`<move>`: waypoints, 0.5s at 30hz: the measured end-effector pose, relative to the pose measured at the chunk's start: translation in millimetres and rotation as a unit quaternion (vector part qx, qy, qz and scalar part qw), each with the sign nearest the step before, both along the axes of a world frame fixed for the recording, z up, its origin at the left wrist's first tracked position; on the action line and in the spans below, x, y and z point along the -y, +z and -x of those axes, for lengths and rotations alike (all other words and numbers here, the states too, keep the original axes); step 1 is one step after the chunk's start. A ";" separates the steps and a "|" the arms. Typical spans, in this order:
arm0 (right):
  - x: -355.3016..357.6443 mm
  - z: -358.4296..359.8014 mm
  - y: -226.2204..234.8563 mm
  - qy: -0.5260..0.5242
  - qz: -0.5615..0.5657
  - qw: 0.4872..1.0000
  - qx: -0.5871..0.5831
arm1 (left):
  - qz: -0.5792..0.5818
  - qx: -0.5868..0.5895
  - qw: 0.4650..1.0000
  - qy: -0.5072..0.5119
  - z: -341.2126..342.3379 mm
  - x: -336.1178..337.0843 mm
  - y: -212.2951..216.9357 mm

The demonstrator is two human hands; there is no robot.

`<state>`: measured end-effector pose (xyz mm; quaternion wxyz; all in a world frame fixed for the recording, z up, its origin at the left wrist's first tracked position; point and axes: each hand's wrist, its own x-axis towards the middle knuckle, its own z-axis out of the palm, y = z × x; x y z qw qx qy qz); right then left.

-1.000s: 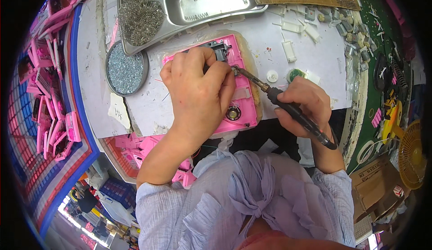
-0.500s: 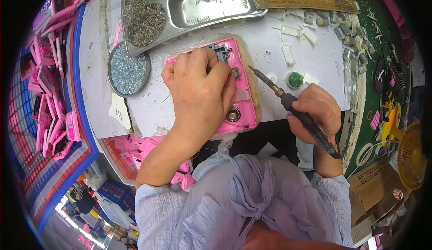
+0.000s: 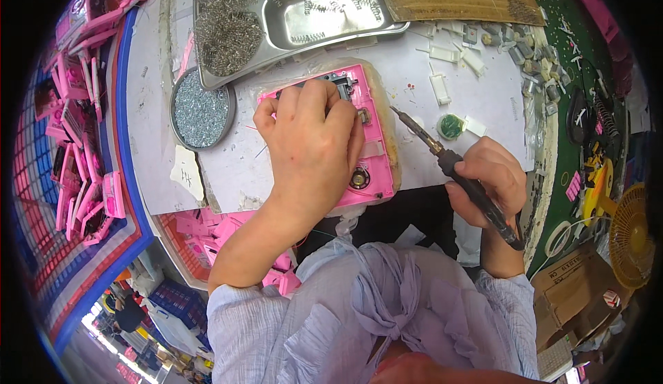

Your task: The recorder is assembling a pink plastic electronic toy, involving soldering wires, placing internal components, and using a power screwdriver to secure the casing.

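A pink plastic casing (image 3: 373,161) lies on a pale pad in front of me, with a dark grey mechanism (image 3: 342,82) at its far edge and a round metal part (image 3: 359,178) at the near right corner. My left hand (image 3: 304,132) rests over the casing's left half, fingers bent down and drawn together; their tips and whatever they pinch are hidden beneath the hand. To the right, my right hand (image 3: 489,180) grips a black-handled soldering iron (image 3: 464,177). Its thin tip points up and left, just right of the casing and apart from it.
A metal tray (image 3: 304,42) of small springs stands behind the casing. Left of it sits a round dish (image 3: 200,108) of tiny screws. Small motors (image 3: 528,59), white plastic parts (image 3: 440,88) and a green round piece (image 3: 451,126) lie right. Pink casings (image 3: 83,170) fill the far left.
My right hand and the soldering iron have shifted slightly toward the lower right. My left hand stays bent over the casing. The whole view has moved a little.
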<state>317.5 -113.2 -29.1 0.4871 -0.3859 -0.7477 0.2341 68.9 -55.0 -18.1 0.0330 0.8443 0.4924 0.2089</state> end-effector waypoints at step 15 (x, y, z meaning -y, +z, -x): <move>-4.0 2.5 -2.9 -0.003 -0.009 1.000 -0.020 | 0.061 0.040 0.992 0.101 71.6 21.6 3.1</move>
